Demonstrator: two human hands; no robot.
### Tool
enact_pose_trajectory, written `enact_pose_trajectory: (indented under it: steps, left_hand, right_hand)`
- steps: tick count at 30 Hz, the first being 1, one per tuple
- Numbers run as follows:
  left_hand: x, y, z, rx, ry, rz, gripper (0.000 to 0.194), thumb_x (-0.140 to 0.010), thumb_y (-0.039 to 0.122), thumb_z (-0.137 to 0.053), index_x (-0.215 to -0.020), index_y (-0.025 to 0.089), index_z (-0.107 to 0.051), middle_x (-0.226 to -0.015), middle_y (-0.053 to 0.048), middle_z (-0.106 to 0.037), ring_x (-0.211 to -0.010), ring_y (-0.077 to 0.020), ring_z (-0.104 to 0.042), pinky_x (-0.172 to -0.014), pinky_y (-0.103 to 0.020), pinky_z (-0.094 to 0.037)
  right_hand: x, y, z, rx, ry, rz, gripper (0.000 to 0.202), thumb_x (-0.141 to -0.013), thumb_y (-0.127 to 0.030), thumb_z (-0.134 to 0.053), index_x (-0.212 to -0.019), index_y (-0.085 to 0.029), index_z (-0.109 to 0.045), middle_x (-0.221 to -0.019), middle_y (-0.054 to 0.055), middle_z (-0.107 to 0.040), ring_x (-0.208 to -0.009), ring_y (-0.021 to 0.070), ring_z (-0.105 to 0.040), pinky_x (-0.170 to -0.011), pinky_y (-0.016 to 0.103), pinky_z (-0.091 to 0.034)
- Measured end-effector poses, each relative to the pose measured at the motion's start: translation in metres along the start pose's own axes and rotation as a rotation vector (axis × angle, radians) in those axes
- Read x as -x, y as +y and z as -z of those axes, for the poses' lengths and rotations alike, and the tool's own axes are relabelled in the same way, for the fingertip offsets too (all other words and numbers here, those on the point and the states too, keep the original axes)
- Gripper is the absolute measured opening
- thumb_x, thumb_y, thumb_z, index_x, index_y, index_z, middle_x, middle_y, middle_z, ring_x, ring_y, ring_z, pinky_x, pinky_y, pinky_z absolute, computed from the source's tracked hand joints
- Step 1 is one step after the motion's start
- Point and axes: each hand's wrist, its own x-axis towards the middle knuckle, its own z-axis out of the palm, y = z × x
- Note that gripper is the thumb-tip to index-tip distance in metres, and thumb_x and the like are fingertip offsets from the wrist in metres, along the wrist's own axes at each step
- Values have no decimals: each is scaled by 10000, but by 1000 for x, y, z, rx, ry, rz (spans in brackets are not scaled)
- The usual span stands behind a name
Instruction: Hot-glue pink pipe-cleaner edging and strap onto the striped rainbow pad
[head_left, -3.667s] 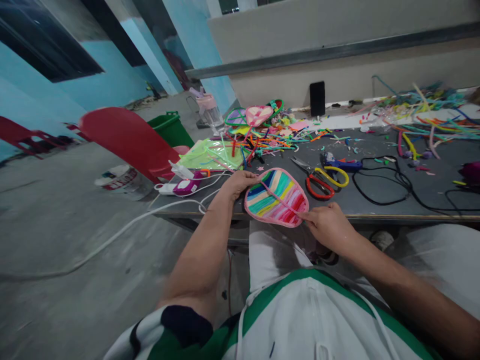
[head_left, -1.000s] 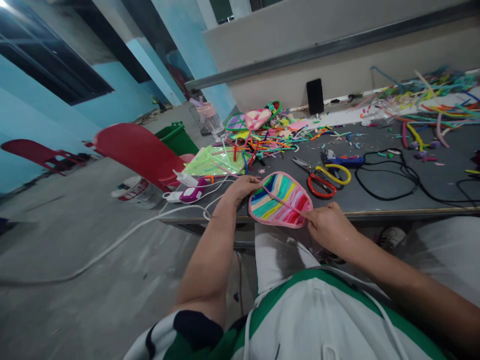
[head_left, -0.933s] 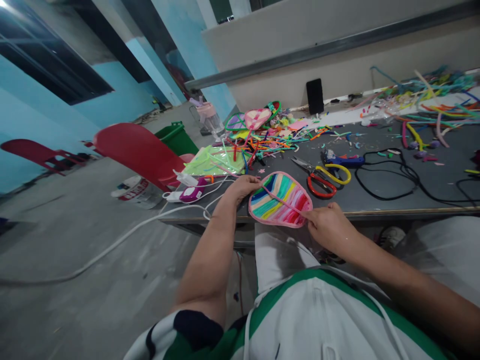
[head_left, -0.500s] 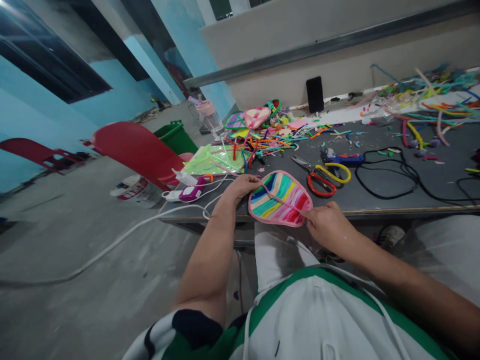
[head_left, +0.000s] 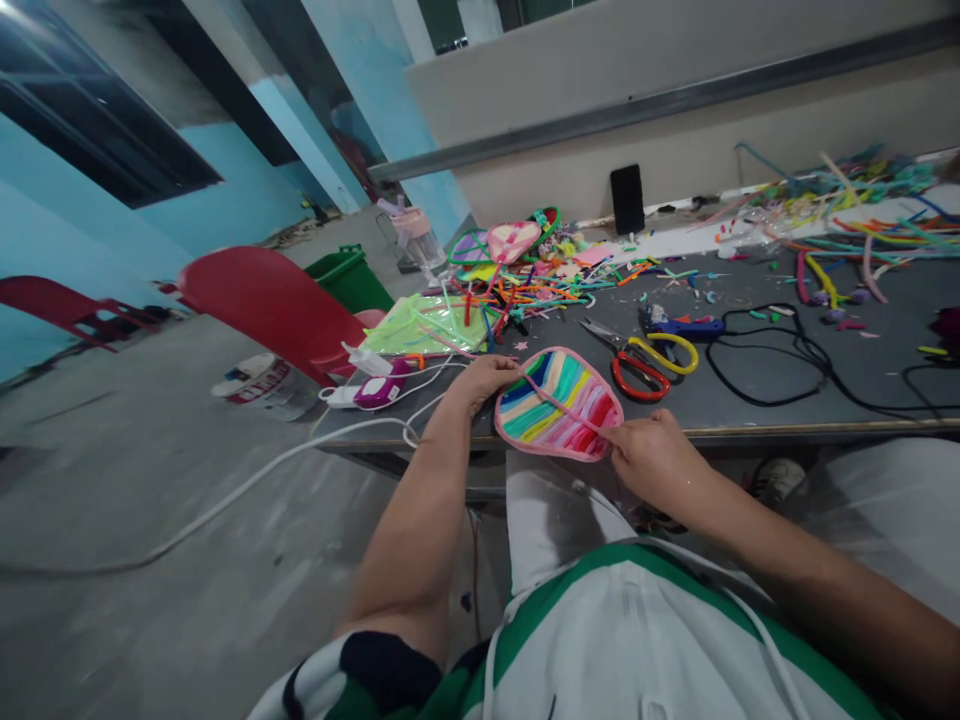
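A rounded craft piece (head_left: 555, 425) with rainbow stripes and a pink fuzzy rim lies at the table's front edge, partly over my lap. Diagonally across its face runs a pink pipe cleaner (head_left: 556, 402). My left hand (head_left: 486, 382) pinches this strand at the piece's upper left edge. At the lower right edge, my right hand (head_left: 651, 452) presses its fingers together on the strand's other end. Whether the fingers also grip the rim is hidden. Just right of the piece lie scissors (head_left: 646, 368) with one red and one yellow handle, blades apart.
Behind the scissors is a blue glue gun (head_left: 686, 327) with a black cord (head_left: 814, 345). Loose pipe cleaners (head_left: 540, 285) are heaped at the back. A purple plug adapter (head_left: 381, 388) and white cable (head_left: 285, 462) sit left. A phone (head_left: 627, 200) leans against the wall.
Both hands keep their hold on the pink pipe cleaner over the striped piece. The view has shifted slightly; otherwise I see almost no movement.
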Motion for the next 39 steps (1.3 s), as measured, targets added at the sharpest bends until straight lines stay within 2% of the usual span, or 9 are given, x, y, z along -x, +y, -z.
enact_pose_trajectory:
  steps: [6, 15, 23, 39]
  left_hand:
    - [0, 1, -3, -18, 33, -6, 308, -550, 419, -799, -626, 137, -698, -514, -12, -597, -553, -159, -551, -592, -292, -432]
    - [-7, -1, -4, -66, 60, -50, 278, -520, 409, -793, -546, 158, -678, -571, -33, -644, -843, -246, -629, -794, -320, -456]
    - [-6, -2, -3, -82, 35, -30, 253, -573, 399, -760, -560, 162, -674, -465, 4, -562, -613, -177, -585, -682, -294, -464]
    - [2, 5, -7, -87, 88, -30, 204, -586, 348, -754, -581, 151, -700, -462, 1, -583, -561, -177, -575, -660, -325, -478]
  right_hand:
    - [1, 1, -1, -11, 10, 1, 271, -815, -122, -447, -915, -191, -690, -819, 82, -738, -762, 208, -635, -681, 355, -192]
    - [2, 2, -4, 8, -4, -8, 331, -808, -121, -449, -1008, -213, -697, -799, 78, -743, -734, 200, -641, -678, 363, -191]
    - [1, 1, -5, 13, -21, -8, 357, -809, -112, -449, -1047, -217, -693, -814, 77, -745, -744, 201, -645, -677, 365, -189]
    - [7, -2, -1, 77, -9, 8, 356, -852, -109, -447, -1111, -205, -672, -795, 78, -733, -729, 212, -626, -676, 366, -179]
